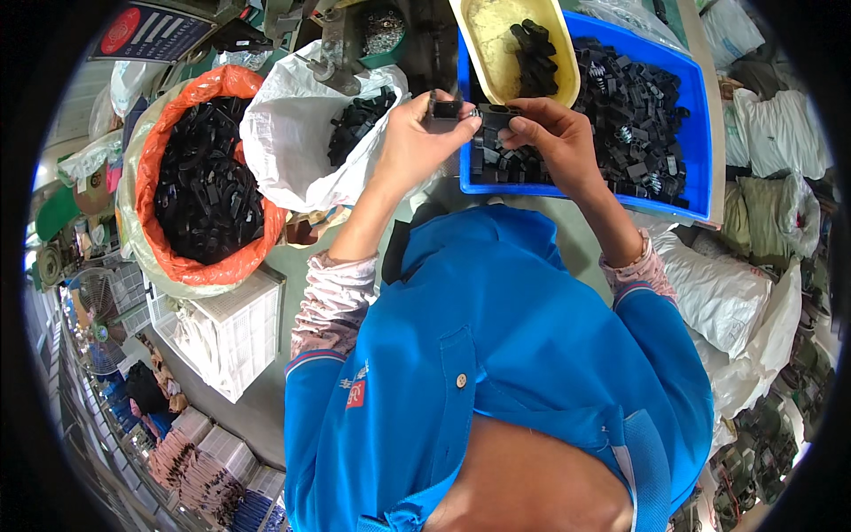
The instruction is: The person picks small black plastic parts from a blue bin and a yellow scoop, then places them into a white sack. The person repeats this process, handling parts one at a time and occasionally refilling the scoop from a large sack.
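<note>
Over the near left corner of a blue tray point(706, 164), both my hands are raised close together. My left hand point(409, 142) pinches a small black plastic part point(446, 110) between thumb and fingers. Another black piece point(498, 111) is gripped by my right hand point(560, 137). A small shiny metal bit point(476, 113) shows between the two pieces; whether they are joined I cannot tell. Loose black parts point(634, 133) and a few metal springs fill the tray below. Across its far left side sits a yellow tub point(569, 66) holding several dark pieces point(534, 62).
A white sack point(282, 151) with black parts stands left of my left hand. Farther left is an orange-lined sack point(149, 177) full of black parts. A metal fixture point(335, 58) and a green bowl point(384, 58) of small metal pieces lie beyond. White bags point(714, 288) are piled right.
</note>
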Action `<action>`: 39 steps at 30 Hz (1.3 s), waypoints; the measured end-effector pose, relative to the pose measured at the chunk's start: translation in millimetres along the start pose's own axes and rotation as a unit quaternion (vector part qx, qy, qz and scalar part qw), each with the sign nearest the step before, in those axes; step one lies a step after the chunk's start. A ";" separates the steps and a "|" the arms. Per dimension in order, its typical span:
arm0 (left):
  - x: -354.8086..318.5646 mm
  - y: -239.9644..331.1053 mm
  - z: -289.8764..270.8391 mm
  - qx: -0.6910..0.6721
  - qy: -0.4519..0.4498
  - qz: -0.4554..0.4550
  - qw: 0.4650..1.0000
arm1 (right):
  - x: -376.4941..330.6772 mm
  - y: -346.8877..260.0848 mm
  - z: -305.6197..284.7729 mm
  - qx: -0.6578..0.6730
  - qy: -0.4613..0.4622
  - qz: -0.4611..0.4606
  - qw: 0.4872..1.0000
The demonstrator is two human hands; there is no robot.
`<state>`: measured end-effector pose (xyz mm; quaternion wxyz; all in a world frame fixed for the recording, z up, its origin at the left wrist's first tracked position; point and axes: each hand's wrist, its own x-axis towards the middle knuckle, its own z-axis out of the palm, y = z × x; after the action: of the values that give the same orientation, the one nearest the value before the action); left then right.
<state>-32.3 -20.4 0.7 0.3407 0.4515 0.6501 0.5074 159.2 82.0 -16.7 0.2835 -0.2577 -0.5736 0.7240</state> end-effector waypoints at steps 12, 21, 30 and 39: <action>0.2 -23.6 -18.7 -0.383 -0.154 -0.158 0.897 | 15.0 -4.1 -19.8 0.095 0.004 0.077 0.992; -13.1 -1.6 -9.0 -0.259 -0.215 -0.139 0.931 | 29.9 -36.2 -23.6 -0.041 -0.038 0.009 0.998; -14.2 1.3 -2.6 -0.251 -0.232 -0.127 0.931 | 33.5 -37.0 -21.2 -0.136 -0.104 0.031 0.985; -15.2 -5.9 -1.7 -0.252 -0.230 -0.139 0.930 | 21.5 -23.9 -12.6 -0.079 -0.086 0.041 0.992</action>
<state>-29.8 -35.6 -4.8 0.6504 0.3599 0.4613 0.4844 155.5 110.1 2.9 0.1820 -0.2391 -0.6406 0.7067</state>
